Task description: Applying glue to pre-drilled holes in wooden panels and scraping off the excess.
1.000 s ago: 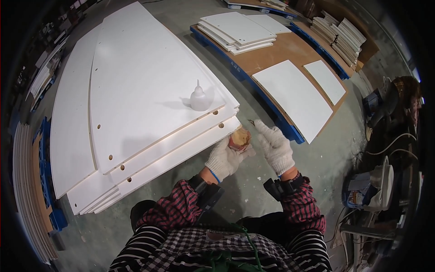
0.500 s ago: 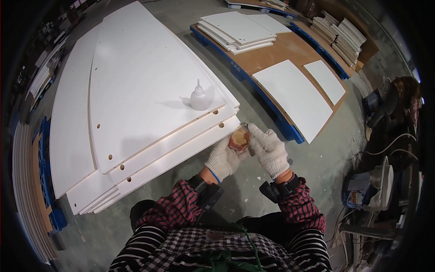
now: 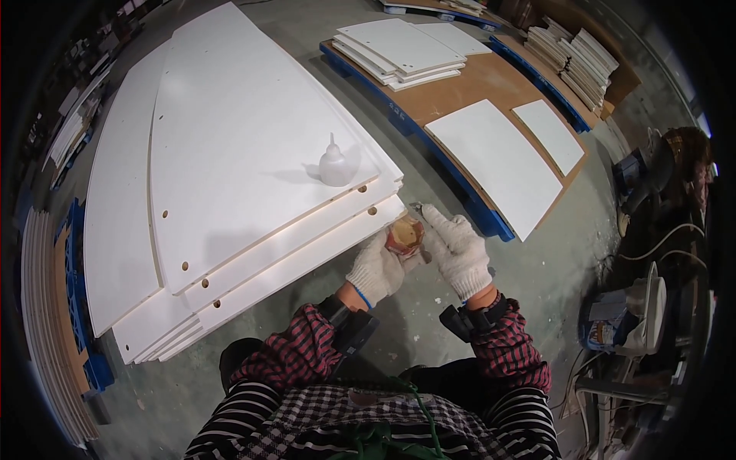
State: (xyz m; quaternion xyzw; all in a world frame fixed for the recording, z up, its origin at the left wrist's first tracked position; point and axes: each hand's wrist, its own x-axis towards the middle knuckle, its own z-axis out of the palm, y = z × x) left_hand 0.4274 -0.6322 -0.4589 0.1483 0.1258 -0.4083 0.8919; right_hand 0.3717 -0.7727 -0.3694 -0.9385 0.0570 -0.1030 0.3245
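Note:
My left hand [image 3: 376, 271], in a white knitted glove, is closed around a small reddish-brown cup [image 3: 405, 234] with tan stuff inside. Just to its right, my gloved right hand [image 3: 461, 259] pinches a thin tool [image 3: 417, 207]. Its dark tip shows beyond my fingertips, but the rest is mostly covered, so its kind is unclear. Both hands are off the near right corner of a stack of large white panels [image 3: 230, 138], which have round holes along their near edges. A translucent squeeze bottle [image 3: 334, 167] with a thin nozzle stands upright on the top panel.
Beyond a strip of grey floor, a blue pallet [image 3: 460, 184] bears a brown board [image 3: 452, 100] with white panels [image 3: 494, 161] on it. More panels [image 3: 50, 307] are stacked at the far left. A tub [image 3: 640, 314] and cables [image 3: 675, 238] lie to the right.
The tool's tip has shifted slightly to the right and up, away from the cup, with a small movement of my right hand. My left hand keeps its hold on the cup.

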